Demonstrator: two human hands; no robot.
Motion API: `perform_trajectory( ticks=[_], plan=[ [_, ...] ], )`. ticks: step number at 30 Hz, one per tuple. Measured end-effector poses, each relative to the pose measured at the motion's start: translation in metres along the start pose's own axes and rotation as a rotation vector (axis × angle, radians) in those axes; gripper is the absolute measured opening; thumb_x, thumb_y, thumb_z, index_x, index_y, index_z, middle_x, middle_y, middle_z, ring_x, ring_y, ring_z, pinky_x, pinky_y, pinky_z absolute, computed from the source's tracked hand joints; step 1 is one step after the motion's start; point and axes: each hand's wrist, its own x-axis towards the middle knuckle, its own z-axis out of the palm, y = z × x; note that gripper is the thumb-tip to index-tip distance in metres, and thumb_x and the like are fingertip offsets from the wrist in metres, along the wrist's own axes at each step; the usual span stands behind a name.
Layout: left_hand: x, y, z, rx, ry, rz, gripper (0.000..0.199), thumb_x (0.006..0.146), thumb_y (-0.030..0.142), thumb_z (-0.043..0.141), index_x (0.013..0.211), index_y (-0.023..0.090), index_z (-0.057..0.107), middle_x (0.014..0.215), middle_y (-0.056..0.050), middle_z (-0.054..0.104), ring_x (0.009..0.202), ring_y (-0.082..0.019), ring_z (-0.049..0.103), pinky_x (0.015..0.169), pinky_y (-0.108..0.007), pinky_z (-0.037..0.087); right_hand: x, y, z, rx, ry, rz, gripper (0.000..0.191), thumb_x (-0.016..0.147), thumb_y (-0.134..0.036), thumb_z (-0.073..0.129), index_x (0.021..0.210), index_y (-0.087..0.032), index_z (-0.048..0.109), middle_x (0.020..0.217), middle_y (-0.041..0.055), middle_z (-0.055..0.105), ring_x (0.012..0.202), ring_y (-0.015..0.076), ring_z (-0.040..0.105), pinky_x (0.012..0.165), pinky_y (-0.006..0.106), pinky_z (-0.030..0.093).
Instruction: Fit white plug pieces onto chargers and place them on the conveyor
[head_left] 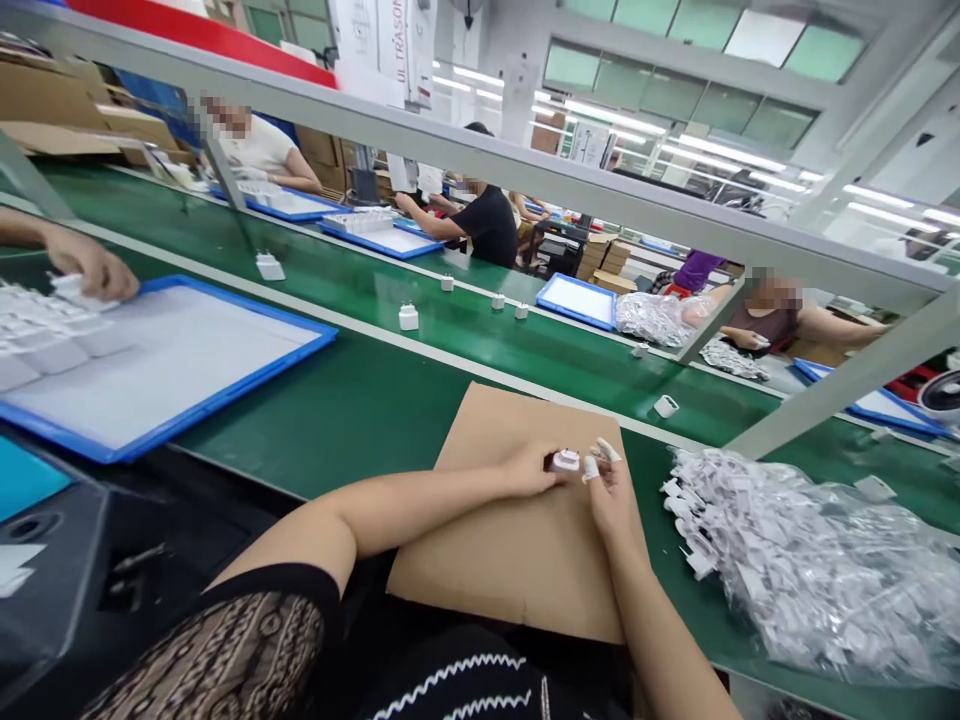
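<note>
My left hand (534, 470) is closed around a white plug adapter (566, 460), held above a sheet of brown cardboard (510, 560). Just to its right is my right hand (611, 495), with white covers on the thumb and a fingertip. Its fingers are apart, close to the adapter, and I see nothing between them. Beyond the cardboard, several similar white adapters (408, 317) stand spaced out on the green conveyor belt (337, 285).
At right lies a clear plastic bag (847, 560) spilling many small white parts. A blue-rimmed tray (202, 370) sits at left, where another person's hand (90, 262) touches white pieces. A slanted metal frame (525, 165) crosses overhead; other people sit across the belt.
</note>
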Motion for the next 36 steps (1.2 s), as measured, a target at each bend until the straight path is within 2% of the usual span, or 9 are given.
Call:
perform_trajectory(
  ticks=[4, 10, 16, 20, 23, 25, 27, 31, 36],
  plan=[
    [0.054, -0.015, -0.027, 0.081, 0.126, -0.131, 0.041, 0.081, 0.029, 0.079, 0.12, 0.019, 0.073, 0.107, -0.007, 0.078, 0.093, -0.024, 0.072, 0.083, -0.031, 0.055, 0.013, 0.016, -0.005, -0.028, 0.075, 0.062, 0.065, 0.09, -0.061, 0.064, 0.137, -0.016, 0.061, 0.117, 0.0138, 0.069, 0.094, 0.0223, 0.068, 0.083, 0.04, 0.059],
    [0.144, -0.046, -0.085, 0.304, 0.347, -0.328, 0.035, 0.087, 0.022, 0.07, 0.122, 0.018, 0.069, 0.119, -0.014, 0.074, 0.11, -0.031, 0.068, 0.094, -0.037, 0.051, 0.021, 0.023, -0.004, -0.189, 0.082, -0.014, 0.05, 0.093, -0.054, 0.06, 0.123, -0.016, 0.07, 0.104, 0.0105, 0.07, 0.081, 0.0212, 0.065, 0.081, 0.041, 0.057],
    [0.175, -0.063, -0.111, 0.398, 0.433, -0.454, 0.035, 0.083, 0.021, 0.076, 0.117, 0.018, 0.069, 0.12, -0.017, 0.073, 0.121, -0.035, 0.064, 0.104, -0.041, 0.048, 0.022, 0.026, -0.005, -0.216, 0.031, -0.056, 0.039, 0.094, -0.047, 0.056, 0.108, -0.018, 0.078, 0.104, 0.0122, 0.071, 0.085, 0.0235, 0.066, 0.078, 0.039, 0.056],
    [0.164, -0.054, -0.111, 0.462, 0.575, -0.535, 0.067, 0.08, 0.026, 0.08, 0.14, 0.011, 0.055, 0.149, -0.028, 0.052, 0.143, -0.044, 0.045, 0.117, -0.054, 0.037, 0.023, 0.025, -0.006, -0.207, 0.032, -0.051, 0.038, 0.095, -0.043, 0.051, 0.1, -0.019, 0.08, 0.112, 0.0152, 0.072, 0.099, 0.027, 0.068, 0.084, 0.04, 0.057],
    [0.139, -0.04, -0.089, 0.517, 0.665, -0.442, 0.083, 0.087, 0.032, 0.074, 0.157, 0.01, 0.034, 0.166, -0.027, 0.026, 0.155, -0.042, 0.023, 0.125, -0.058, 0.022, 0.019, 0.021, -0.006, -0.175, 0.034, -0.016, 0.039, 0.094, -0.04, 0.05, 0.106, -0.019, 0.08, 0.12, 0.0153, 0.072, 0.108, 0.0278, 0.068, 0.088, 0.039, 0.058],
    [0.112, -0.033, -0.066, 0.503, 0.619, -0.278, 0.083, 0.088, 0.037, 0.073, 0.157, 0.012, 0.034, 0.165, -0.024, 0.029, 0.154, -0.04, 0.025, 0.127, -0.056, 0.021, 0.016, 0.017, -0.005, -0.132, 0.044, 0.02, 0.042, 0.094, -0.041, 0.048, 0.113, -0.02, 0.079, 0.13, 0.015, 0.07, 0.116, 0.0281, 0.066, 0.089, 0.039, 0.058],
    [0.079, -0.03, -0.045, 0.45, 0.464, -0.131, 0.083, 0.086, 0.045, 0.075, 0.155, 0.015, 0.039, 0.16, -0.021, 0.036, 0.151, -0.04, 0.03, 0.127, -0.055, 0.023, 0.012, 0.015, -0.005, -0.086, 0.062, 0.059, 0.047, 0.096, -0.041, 0.045, 0.124, -0.021, 0.076, 0.141, 0.0133, 0.066, 0.124, 0.0277, 0.063, 0.091, 0.038, 0.058],
    [0.025, -0.038, -0.027, 0.347, 0.211, -0.035, 0.067, 0.086, 0.049, 0.073, 0.144, 0.023, 0.052, 0.148, -0.015, 0.048, 0.145, -0.038, 0.04, 0.125, -0.055, 0.029, 0.01, 0.007, -0.011, -0.136, 0.11, 0.14, 0.053, 0.102, -0.039, 0.035, 0.141, -0.02, 0.066, 0.156, 0.0117, 0.055, 0.133, 0.0258, 0.058, 0.1, 0.038, 0.056],
    [0.014, -0.047, -0.035, 0.309, 0.197, -0.07, 0.05, 0.089, 0.044, 0.067, 0.133, 0.023, 0.059, 0.135, -0.013, 0.056, 0.141, -0.035, 0.045, 0.126, -0.056, 0.03, 0.006, -0.011, -0.049, -0.777, 0.128, 0.256, 0.054, 0.101, -0.025, 0.039, 0.151, -0.013, 0.053, 0.161, 0.0193, 0.043, 0.147, 0.0317, 0.042, 0.121, 0.048, 0.038]
  ],
)
